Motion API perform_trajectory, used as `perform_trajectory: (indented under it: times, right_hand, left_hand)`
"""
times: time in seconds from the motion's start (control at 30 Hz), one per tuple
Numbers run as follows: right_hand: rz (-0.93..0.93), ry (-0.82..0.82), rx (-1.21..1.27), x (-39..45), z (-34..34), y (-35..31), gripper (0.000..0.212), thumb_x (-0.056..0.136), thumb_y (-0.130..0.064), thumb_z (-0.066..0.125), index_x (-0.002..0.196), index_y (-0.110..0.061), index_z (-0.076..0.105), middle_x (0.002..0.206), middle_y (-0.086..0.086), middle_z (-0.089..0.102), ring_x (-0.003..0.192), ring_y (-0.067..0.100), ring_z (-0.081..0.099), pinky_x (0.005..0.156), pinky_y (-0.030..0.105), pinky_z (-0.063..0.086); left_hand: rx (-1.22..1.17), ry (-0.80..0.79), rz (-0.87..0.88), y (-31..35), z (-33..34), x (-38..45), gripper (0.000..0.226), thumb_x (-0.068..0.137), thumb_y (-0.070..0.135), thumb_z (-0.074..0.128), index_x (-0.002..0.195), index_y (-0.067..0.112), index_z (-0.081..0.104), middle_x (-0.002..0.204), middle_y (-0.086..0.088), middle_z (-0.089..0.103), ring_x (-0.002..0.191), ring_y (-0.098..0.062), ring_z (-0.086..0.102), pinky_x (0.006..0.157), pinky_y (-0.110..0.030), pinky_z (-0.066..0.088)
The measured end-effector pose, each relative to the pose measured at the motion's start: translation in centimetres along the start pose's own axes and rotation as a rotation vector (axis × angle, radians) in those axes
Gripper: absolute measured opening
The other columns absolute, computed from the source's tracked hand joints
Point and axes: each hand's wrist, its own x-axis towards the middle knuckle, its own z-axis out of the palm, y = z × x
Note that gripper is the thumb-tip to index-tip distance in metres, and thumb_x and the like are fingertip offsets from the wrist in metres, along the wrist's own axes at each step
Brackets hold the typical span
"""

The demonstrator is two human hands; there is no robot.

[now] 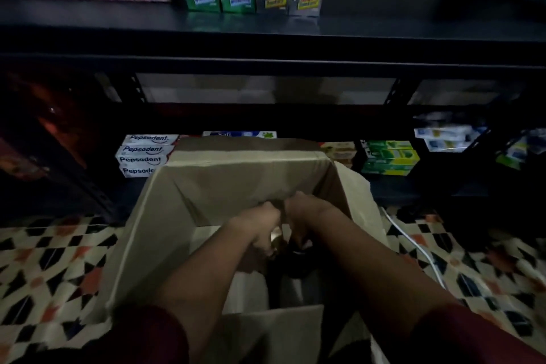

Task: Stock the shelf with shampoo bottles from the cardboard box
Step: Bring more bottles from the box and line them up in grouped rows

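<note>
Both my hands are down inside the cardboard box [236, 183], which stands open on the patterned floor [50, 260] right in front of the dark shelf [266, 47]. My left hand [260, 224] sits just left of centre with its fingers curled downward around something pale and shiny, most likely a bottle top, though the light is too poor for me to be sure what I hold. My right hand [304, 213] is just beside it, almost touching, its fingers curled down toward a dark shampoo bottle [298, 260]; whether they are closed on it I cannot tell, since my own wrist hides them. That bottle lies directly beneath my fingers, standing upright as far as I can judge, so its long axis runs up toward me and the lift should go straight up and out between the flaps. The right hand is nearer to it. The shelf lies forward and above the box, with Pepsodent boxes [144, 156] on the low tier and green toothpaste boxes [390, 156] to the right, so the carry afterwards goes up and away from me.
</note>
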Motion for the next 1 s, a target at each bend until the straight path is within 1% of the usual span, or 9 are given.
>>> perform_trajectory:
  times: [0.13,0.27,0.4,0.47,0.53,0.63,0.73,0.83,1.0]
  right_hand:
    - [0.016,0.08,0.034,1.8,-0.7,-1.2,0.045,0.077,-0.005,0.079,0.119,0.001,0.065,0.129,0.02,0.061,0.119,0.035,0.06,0.091,0.038,0.05]
    - [0.05,0.145,0.09,3.6,0.2,-2.1,0.043,0.077,-0.009,0.08,0.116,0.0,0.066,0.125,0.021,0.062,0.117,0.038,0.061,0.091,0.038,0.051]
    - [0.062,0.226,0.139,5.4,1.6,-2.3,0.033,0.085,-0.017,0.072,0.116,-0.007,0.067,0.124,0.017,0.065,0.116,0.036,0.062,0.092,0.039,0.053]
    - [0.069,0.232,0.168,5.8,1.8,-2.3,0.03,0.089,-0.016,0.068,0.119,-0.009,0.065,0.127,0.016,0.063,0.118,0.036,0.06,0.094,0.039,0.051]
    - [0.072,0.198,0.184,5.6,2.2,-2.3,0.037,0.086,-0.01,0.073,0.122,-0.007,0.063,0.13,0.017,0.061,0.121,0.035,0.058,0.096,0.038,0.049]
    - [0.079,0.197,0.19,5.2,3.5,-2.2,0.038,0.088,-0.006,0.072,0.124,-0.004,0.062,0.133,0.019,0.058,0.123,0.036,0.057,0.098,0.038,0.046]
    - [0.071,0.223,0.185,5.1,4.2,-2.4,0.028,0.092,-0.004,0.064,0.121,-0.002,0.063,0.13,0.021,0.06,0.121,0.037,0.059,0.097,0.04,0.047]
    - [0.068,0.234,0.191,5.1,4.2,-2.8,0.027,0.093,-0.004,0.062,0.12,-0.002,0.064,0.128,0.02,0.062,0.12,0.037,0.06,0.097,0.04,0.048]
    - [0.135,0.255,0.277,4.7,3.6,-2.2,0.034,0.086,-0.004,0.073,0.119,-0.009,0.065,0.122,0.014,0.065,0.113,0.03,0.064,0.094,0.038,0.054]
  left_hand:
    - [0.005,0.104,-0.057,-3.1,-1.3,0.4,0.048,0.058,0.034,0.089,0.098,0.017,0.069,0.104,-0.007,0.071,0.091,-0.026,0.073,0.077,-0.037,0.061]
    - [0.002,0.148,-0.117,-5.3,-1.1,-0.2,0.041,0.075,0.02,0.081,0.112,0.009,0.067,0.117,-0.016,0.063,0.103,-0.034,0.068,0.078,-0.032,0.055]
    - [-0.062,0.167,-0.156,-6.2,0.4,0.6,0.042,0.076,0.022,0.079,0.115,0.012,0.067,0.121,-0.015,0.066,0.105,-0.034,0.068,0.085,-0.036,0.057]
    - [-0.079,0.172,-0.162,-6.8,1.0,1.1,0.055,0.074,0.019,0.081,0.125,0.016,0.061,0.125,-0.014,0.065,0.112,-0.034,0.065,0.09,-0.039,0.057]
    - [-0.088,0.186,-0.158,-6.9,1.4,1.1,0.076,0.073,0.016,0.083,0.141,0.018,0.047,0.135,-0.014,0.056,0.123,-0.035,0.058,0.097,-0.039,0.052]
    - [-0.073,0.221,-0.182,-7.0,2.0,1.1,0.091,0.065,0.019,0.091,0.142,0.023,0.042,0.138,-0.012,0.049,0.127,-0.035,0.052,0.1,-0.042,0.05]
    - [-0.031,0.249,-0.178,-6.9,2.3,1.2,0.091,0.064,0.019,0.092,0.14,0.023,0.042,0.135,-0.014,0.046,0.123,-0.04,0.054,0.098,-0.046,0.051]
    - [-0.017,0.265,-0.18,-7.1,2.4,1.2,0.089,0.07,0.016,0.088,0.144,0.024,0.038,0.138,-0.015,0.043,0.122,-0.042,0.054,0.098,-0.045,0.051]
    - [0.003,0.314,-0.169,-7.1,1.8,0.6,0.079,0.078,0.016,0.082,0.143,0.028,0.04,0.14,-0.011,0.04,0.125,-0.038,0.051,0.1,-0.046,0.05]
